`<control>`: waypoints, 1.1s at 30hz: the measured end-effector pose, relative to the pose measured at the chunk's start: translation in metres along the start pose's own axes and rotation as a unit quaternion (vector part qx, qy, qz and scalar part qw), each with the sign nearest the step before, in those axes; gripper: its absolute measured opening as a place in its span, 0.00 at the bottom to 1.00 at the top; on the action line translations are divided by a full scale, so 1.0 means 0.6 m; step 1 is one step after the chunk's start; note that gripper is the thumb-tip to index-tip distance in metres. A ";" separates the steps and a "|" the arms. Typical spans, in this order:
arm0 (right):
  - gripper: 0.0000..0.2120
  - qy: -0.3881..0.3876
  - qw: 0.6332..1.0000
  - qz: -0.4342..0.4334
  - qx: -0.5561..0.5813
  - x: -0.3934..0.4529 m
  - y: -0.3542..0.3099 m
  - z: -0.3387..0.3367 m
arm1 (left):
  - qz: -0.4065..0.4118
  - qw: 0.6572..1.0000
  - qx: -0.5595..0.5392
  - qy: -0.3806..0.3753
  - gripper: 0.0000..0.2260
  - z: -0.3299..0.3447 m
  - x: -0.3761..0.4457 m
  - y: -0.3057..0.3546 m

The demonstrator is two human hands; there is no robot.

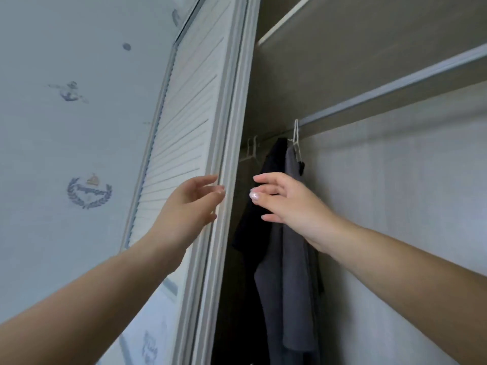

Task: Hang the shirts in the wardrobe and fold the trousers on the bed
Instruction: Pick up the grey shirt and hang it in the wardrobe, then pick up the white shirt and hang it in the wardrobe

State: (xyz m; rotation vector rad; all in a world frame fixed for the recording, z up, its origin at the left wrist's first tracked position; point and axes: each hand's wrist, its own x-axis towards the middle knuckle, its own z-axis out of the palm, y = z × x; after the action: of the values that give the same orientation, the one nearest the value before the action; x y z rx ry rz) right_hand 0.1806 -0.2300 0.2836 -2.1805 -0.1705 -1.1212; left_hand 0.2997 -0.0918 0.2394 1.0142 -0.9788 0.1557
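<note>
Left grip: your left hand is raised with fingers loosely spread and lightly bent, holding nothing; the fingertips lie at the front edge of the white louvred sliding wardrobe door, though you cannot tell for sure that they touch it.
Right grip: your right hand reaches into the wardrobe opening, fingers relaxed and apart, nothing in its hold; it sits in front of the hanging clothes, and contact with them cannot be told.
Shirts: a black shirt and, just to its right, a dark grey shirt hang side by side, touching, at the left end of the wardrobe.
Hangers: the grey shirt hangs from a thin white wire hanger; further left and farther in, more pale hanger hooks show dimly.
Rail: a grey metal hanging rail runs up to the right, under a beige wardrobe shelf.
In the way: the door's pale frame stands between your two hands.
Left side: pale blue wallpaper with navy nautical emblems.
</note>
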 end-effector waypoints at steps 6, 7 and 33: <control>0.11 -0.106 0.990 0.019 0.089 -0.080 -0.017 0.146 | -0.054 0.992 0.099 0.054 0.11 -0.155 -0.139 0.030; 0.11 -0.123 0.987 0.024 0.104 -0.094 -0.018 0.173 | -0.064 0.989 0.116 0.066 0.11 -0.182 -0.165 0.036; 0.12 -0.520 0.762 -0.015 0.385 -0.566 -0.626 0.990 | -0.205 0.738 0.376 0.521 0.13 -0.856 -0.997 0.576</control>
State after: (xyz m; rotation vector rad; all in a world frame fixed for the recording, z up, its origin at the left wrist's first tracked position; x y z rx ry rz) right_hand 0.2210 0.4850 -0.0268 -1.7395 -0.9568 0.3032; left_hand 0.0831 0.6817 -0.0693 1.5644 0.4251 0.7055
